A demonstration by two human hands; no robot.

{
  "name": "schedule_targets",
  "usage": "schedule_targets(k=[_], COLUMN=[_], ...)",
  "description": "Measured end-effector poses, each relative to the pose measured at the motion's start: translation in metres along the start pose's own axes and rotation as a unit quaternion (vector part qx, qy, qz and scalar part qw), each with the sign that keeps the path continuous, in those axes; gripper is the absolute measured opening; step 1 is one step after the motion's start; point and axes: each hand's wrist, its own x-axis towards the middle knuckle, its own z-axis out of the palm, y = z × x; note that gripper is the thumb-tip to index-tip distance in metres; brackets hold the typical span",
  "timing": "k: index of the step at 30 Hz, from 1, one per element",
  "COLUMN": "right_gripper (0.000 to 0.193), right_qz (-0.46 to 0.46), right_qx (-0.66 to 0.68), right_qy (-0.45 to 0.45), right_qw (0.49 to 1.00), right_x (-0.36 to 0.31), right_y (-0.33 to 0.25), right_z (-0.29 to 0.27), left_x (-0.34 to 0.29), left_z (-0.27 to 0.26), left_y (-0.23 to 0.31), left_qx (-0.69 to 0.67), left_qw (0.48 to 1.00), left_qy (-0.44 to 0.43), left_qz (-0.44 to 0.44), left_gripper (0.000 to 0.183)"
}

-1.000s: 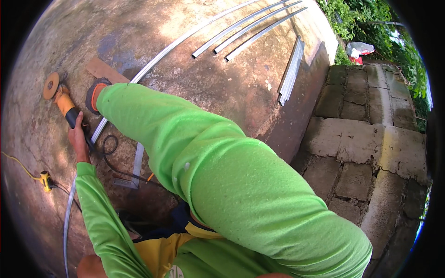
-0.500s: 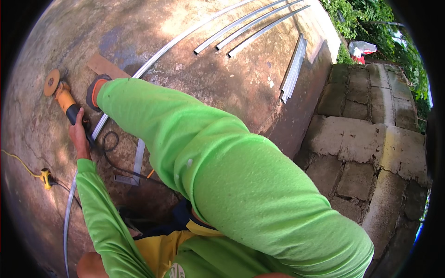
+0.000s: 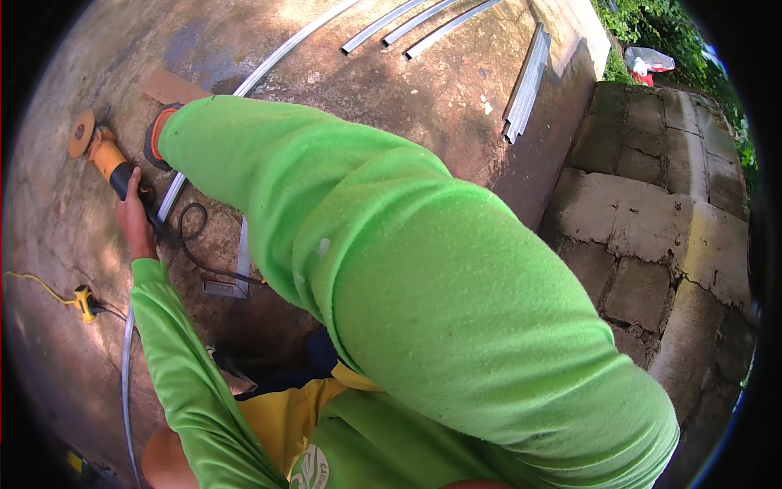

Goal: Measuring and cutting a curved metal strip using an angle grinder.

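My left hand [image 3: 134,220] is closed around the black rear handle of an orange angle grinder [image 3: 107,156]. The grinder's brown disc [image 3: 81,133] is at the far left, tilted up off the floor. My right arm, in a green sleeve, crosses the view to the upper left. It ends in my right hand [image 3: 155,137], in a dark glove with an orange cuff, close to a long metal profile [image 3: 173,196]. The sleeve hides most of this hand, so its fingers do not show. A flat brown piece [image 3: 173,85] lies just beyond the glove.
A metal square [image 3: 243,265] and a looped black cord [image 3: 191,232] lie on the floor near me. At the left is a yellow cord connector [image 3: 84,303]. More metal profiles [image 3: 423,20] lie farther off, with a stack [image 3: 528,85] by the block wall [image 3: 627,204].
My view has shifted, so the far profiles sit higher in it. The grinder and both hands have moved slightly left in the picture. An orange stick by the square is now out of sight.
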Motion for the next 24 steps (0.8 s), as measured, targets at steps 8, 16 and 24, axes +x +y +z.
schedule_targets(k=[8,16,24], right_gripper=[0.03,0.03,0.031], right_qz=[-0.062,0.054,0.009], right_qx=[0.055,-0.045,-0.069], right_qy=[0.021,-0.049,-0.043], right_qw=[0.996,0.996,0.997], right_x=[0.036,0.102,0.07], right_y=[-0.071,-0.003,-0.045], right_z=[0.011,0.065,0.058], left_x=[0.016,0.013,0.026], left_z=[-0.061,-0.002,-0.036], left_y=[-0.021,-0.015,-0.032], left_qx=[0.014,-0.022,0.139], left_qw=[0.998,1.0,0.989], left_qy=[0.053,-0.012,0.043], left_qz=[0.02,-0.008,0.0], left_gripper=[0.056,0.049,0.063])
